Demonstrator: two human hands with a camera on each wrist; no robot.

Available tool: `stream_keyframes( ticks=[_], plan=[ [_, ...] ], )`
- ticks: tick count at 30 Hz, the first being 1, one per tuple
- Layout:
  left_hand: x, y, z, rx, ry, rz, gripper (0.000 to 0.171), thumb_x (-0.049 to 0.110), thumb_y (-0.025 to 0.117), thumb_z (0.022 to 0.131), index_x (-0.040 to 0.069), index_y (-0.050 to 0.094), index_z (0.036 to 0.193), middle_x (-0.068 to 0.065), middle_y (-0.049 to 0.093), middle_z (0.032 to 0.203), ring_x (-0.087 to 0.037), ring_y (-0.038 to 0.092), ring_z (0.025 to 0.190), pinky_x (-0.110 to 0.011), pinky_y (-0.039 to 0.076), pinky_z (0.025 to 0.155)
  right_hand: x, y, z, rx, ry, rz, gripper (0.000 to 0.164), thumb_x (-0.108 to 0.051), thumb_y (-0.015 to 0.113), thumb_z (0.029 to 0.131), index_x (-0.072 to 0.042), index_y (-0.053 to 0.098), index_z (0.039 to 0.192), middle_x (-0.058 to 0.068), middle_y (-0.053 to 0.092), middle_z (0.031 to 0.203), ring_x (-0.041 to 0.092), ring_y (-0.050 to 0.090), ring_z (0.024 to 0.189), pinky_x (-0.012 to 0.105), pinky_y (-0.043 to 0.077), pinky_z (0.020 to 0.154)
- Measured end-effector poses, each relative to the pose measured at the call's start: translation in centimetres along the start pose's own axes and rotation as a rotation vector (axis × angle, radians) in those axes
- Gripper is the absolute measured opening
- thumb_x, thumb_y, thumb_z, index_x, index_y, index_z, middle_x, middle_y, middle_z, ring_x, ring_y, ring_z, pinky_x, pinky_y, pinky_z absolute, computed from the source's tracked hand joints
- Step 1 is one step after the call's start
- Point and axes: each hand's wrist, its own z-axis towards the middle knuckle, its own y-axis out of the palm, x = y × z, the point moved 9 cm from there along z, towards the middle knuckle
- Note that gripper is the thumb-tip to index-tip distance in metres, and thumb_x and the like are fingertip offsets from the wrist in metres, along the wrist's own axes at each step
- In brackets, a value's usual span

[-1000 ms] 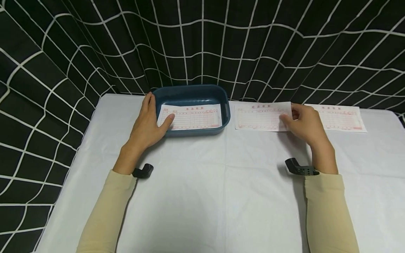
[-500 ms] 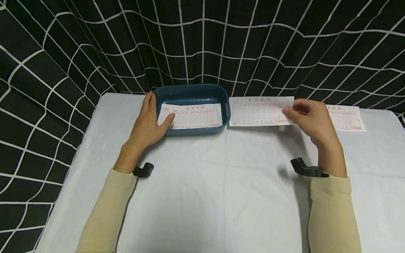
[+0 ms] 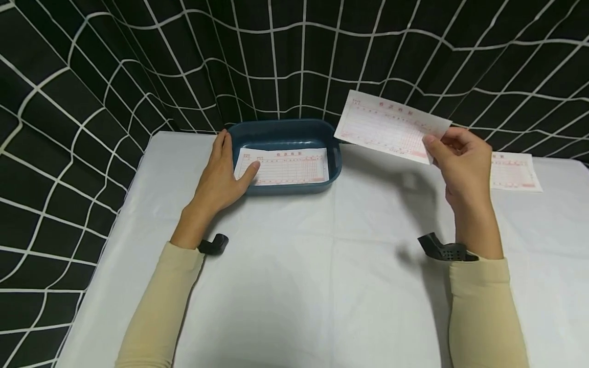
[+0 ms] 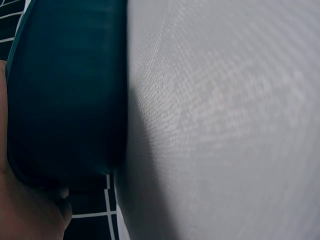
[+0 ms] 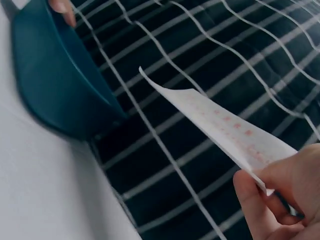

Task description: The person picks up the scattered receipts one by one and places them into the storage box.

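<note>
My right hand (image 3: 465,158) pinches the right end of a white receipt slip (image 3: 391,125) printed in red. The slip is lifted off the table and tilted, its left edge close to the right rim of a dark blue plastic basin (image 3: 294,189). In the right wrist view the slip (image 5: 220,125) bows slightly between thumb and fingers. My left hand (image 3: 225,176) holds the basin by its left end, thumb over the front rim and fingers along the outer side. Inside the basin lies another receipt slip (image 3: 290,167), face up, partly behind the left thumb.
More receipt paper (image 3: 515,172) lies on the table to the right, partly hidden by my right wrist. A white cloth (image 3: 331,286) covers the table. Behind it and on the left hangs a black curtain with a white grid (image 3: 257,56).
My right hand has raised the receipt slip off the table and tilted it, its left end up toward the basin. The left hand keeps its hold on the basin.
</note>
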Motion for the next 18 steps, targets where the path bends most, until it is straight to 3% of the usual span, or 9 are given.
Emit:
stream_keyframes(
  ticks=[3,7,10,14,18],
  plan=[
    [0.0,-0.2,0.0,0.007,0.0,0.002,0.101,0.056,0.058,0.101,-0.003,0.012,0.168,-0.017,0.008,0.179,-0.036,0.019,0.166,-0.054,0.028,0.132,-0.1,2.7,-0.8,-0.064,-0.032,-0.074,0.011,-0.006,0.081,0.091,-0.016,0.075,0.091,-0.014,0.068,0.074,0.001,0.061,0.067,0.013,0.052,0.06],
    [0.2,0.1,-0.3,0.004,0.001,-0.014,0.1,0.055,0.059,0.101,-0.003,0.013,0.168,-0.018,0.009,0.179,-0.036,0.021,0.166,-0.054,0.029,0.131,-0.7,6.8,-2.1,-0.177,-0.096,-0.235,0.011,-0.01,0.079,0.093,-0.005,0.077,0.102,-0.019,0.067,0.078,-0.002,0.061,0.07,0.013,0.052,0.061],
    [0.2,0.2,-0.4,0.003,0.001,-0.015,0.1,0.055,0.059,0.101,-0.004,0.013,0.168,-0.019,0.009,0.179,-0.037,0.02,0.166,-0.054,0.03,0.131,-1.8,9.9,-2.9,-0.241,-0.139,-0.304,0.022,-0.012,0.077,0.095,0.003,0.076,0.111,-0.011,0.068,0.087,0.001,0.061,0.074,0.013,0.05,0.062],
    [0.1,-0.1,-0.4,0.008,-0.004,-0.006,0.1,0.055,0.059,0.101,-0.003,0.013,0.168,-0.018,0.008,0.179,-0.037,0.02,0.166,-0.054,0.029,0.131,-2.8,14.4,-3.5,-0.308,-0.188,-0.344,0.022,-0.01,0.076,0.095,0.004,0.076,0.111,0.006,0.07,0.092,0.005,0.06,0.075,0.014,0.047,0.063],
    [0.1,-0.2,-0.1,0.005,0.007,-0.005,0.1,0.055,0.058,0.102,-0.003,0.012,0.168,-0.019,0.008,0.179,-0.038,0.019,0.166,-0.055,0.028,0.131,-2.7,18.5,-3.8,-0.373,-0.23,-0.411,0.019,-0.011,0.076,0.094,0.004,0.076,0.105,0.011,0.07,0.088,0.007,0.057,0.073,0.014,0.045,0.062]
  ],
)
